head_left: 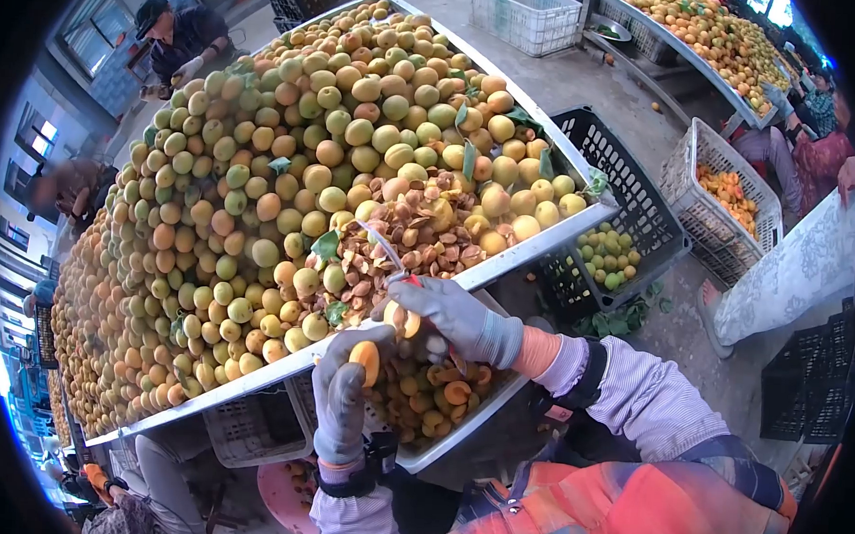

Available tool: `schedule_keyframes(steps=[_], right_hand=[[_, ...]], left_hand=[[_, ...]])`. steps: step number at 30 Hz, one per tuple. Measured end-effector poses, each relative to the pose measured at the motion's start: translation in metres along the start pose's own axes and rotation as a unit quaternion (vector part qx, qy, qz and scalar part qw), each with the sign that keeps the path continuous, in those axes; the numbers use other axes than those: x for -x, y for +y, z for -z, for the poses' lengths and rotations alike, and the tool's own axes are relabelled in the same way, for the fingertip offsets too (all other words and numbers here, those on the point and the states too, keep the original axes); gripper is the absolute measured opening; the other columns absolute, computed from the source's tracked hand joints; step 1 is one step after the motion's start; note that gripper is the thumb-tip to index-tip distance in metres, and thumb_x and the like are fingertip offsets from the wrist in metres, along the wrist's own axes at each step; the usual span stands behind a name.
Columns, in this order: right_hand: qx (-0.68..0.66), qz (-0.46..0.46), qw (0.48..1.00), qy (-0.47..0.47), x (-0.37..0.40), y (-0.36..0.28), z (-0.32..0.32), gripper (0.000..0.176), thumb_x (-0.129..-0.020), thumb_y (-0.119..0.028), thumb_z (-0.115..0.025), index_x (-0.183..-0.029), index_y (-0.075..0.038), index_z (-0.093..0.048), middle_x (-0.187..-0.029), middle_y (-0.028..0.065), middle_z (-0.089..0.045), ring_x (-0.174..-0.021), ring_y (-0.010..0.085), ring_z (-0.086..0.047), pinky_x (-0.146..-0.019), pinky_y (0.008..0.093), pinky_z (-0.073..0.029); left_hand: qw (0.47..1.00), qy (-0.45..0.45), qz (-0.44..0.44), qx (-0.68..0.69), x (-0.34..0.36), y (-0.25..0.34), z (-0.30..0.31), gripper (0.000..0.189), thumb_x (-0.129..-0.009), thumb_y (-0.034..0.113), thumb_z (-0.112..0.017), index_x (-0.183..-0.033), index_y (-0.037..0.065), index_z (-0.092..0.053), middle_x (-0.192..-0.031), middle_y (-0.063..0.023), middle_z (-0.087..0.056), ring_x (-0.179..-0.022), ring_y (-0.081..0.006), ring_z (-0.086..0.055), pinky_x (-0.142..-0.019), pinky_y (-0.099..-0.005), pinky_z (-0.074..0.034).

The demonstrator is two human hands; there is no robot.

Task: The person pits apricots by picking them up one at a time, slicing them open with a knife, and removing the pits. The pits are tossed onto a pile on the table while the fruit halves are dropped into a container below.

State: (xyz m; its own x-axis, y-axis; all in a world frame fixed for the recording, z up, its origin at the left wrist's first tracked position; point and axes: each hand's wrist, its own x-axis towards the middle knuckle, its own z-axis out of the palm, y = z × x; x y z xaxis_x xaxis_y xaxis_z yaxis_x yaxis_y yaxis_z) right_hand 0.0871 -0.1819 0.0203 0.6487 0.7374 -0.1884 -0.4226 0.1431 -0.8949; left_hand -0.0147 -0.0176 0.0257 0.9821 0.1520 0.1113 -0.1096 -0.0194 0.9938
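Observation:
My gloved right hand (pixel 463 316) is closed around a knife (pixel 383 246). Its blade points up and left over the pile, and a bit of red handle shows at my fingers. A cut apricot piece (pixel 402 319) sits at the fingertips of this hand, between both hands. In my gloved left hand (pixel 342 397), thumb and fingers hold an orange apricot half (pixel 364 363). Below the hands, a container (pixel 483 417) holds many cut apricot halves. Brown apricot pits (pixel 390 261) lie heaped on the table edge just beyond my hands.
Whole apricots (pixel 259 183) cover the large metal-rimmed table (pixel 533 259). A black crate (pixel 630 209) with green fruit stands at the right, near a crate of apricot halves (pixel 726 199). A pink basin (pixel 289 500) is below. Other people work around the tables.

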Motion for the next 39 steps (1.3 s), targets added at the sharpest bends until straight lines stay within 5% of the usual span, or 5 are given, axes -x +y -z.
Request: schedule_keyframes(steps=[8,16,19,24,39], right_hand=[[-0.055,-0.006,0.998,0.023,-0.004,0.004,0.0,0.037,-0.089,-0.042,-0.055,-0.084,-0.006,-0.053,-0.058,-0.0022,-0.053,-0.037,0.0046,-0.045,-0.034,0.0177,-0.035],[-0.069,-0.039,0.997,-0.007,-0.001,0.017,-0.013,0.044,-0.087,-0.049,-0.054,-0.092,-0.006,-0.052,-0.064,-0.0015,-0.055,-0.042,0.0026,-0.047,-0.039,0.0167,-0.039],[0.013,-0.004,0.998,0.068,-0.004,0.013,-0.013,0.043,-0.088,-0.047,-0.053,-0.093,-0.004,-0.055,-0.066,0.0005,-0.058,-0.042,0.0037,-0.048,-0.04,0.0169,-0.039],[-0.127,0.103,0.979,0.126,-0.001,-0.027,0.002,0.025,-0.089,-0.027,-0.056,-0.09,-0.002,-0.058,-0.075,0.0051,-0.063,-0.049,0.0056,-0.051,-0.043,0.0172,-0.041],[-0.149,0.138,0.976,0.079,0.014,-0.044,-0.005,0.035,-0.087,-0.033,-0.06,-0.063,-0.007,-0.057,-0.049,0.0002,-0.051,-0.035,0.0061,-0.043,-0.032,0.0201,-0.03]], left_hand=[[0.998,0.044,0.014,-0.034,-0.005,0.002,-0.027,0.061,-0.076,-0.004,-0.054,-0.133,0.0,-0.033,-0.118,-0.0115,-0.049,-0.104,-0.0161,-0.052,-0.09,-0.0288,-0.044],[0.997,0.053,0.006,-0.063,0.001,-0.023,-0.028,0.061,-0.081,0.0,-0.061,-0.135,-0.003,-0.032,-0.124,-0.0133,-0.047,-0.107,-0.0166,-0.052,-0.091,-0.0288,-0.043],[0.987,0.082,0.004,0.139,-0.005,-0.01,-0.036,0.058,-0.084,0.002,-0.059,-0.134,-0.004,-0.032,-0.119,-0.0109,-0.051,-0.105,-0.0158,-0.053,-0.092,-0.0283,-0.042],[0.986,0.023,0.065,0.152,-0.004,0.003,-0.035,0.055,-0.086,0.003,-0.056,-0.134,-0.005,-0.031,-0.119,-0.0107,-0.051,-0.106,-0.0155,-0.053,-0.094,-0.0279,-0.041],[0.958,-0.098,0.204,0.176,0.008,-0.008,-0.057,0.041,-0.084,0.002,-0.052,-0.123,-0.003,-0.043,-0.111,-0.0062,-0.055,-0.096,-0.0117,-0.054,-0.085,-0.0242,-0.042]])
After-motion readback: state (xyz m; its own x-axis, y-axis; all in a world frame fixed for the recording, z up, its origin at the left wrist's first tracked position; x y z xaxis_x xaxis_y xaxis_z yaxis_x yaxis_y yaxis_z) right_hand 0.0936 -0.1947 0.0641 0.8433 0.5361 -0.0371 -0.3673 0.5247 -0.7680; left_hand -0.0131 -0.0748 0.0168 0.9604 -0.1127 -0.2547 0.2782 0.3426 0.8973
